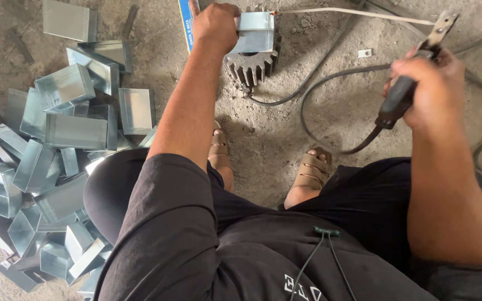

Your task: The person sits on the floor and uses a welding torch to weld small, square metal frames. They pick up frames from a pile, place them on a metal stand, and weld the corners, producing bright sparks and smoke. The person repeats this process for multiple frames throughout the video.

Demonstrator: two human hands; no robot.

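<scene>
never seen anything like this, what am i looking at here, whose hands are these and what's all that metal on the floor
This is one picture from a camera worn on a person's head, looking down at their own arms, lap and sandalled feet; there is no machine. They sit low over a rough grey concrete floor.

The left hand presses a short shiny piece of rectangular metal tube onto a dark toothed steel gear lying on the floor. The right hand grips the black handle of a clamp-like holder with a thin pale rod in its jaws; the rod's tip reaches the tube's top corner. A dark cable loops across the floor from the holder.

To the person's left lies a heap of similar shiny rectangular tube pieces.
</scene>
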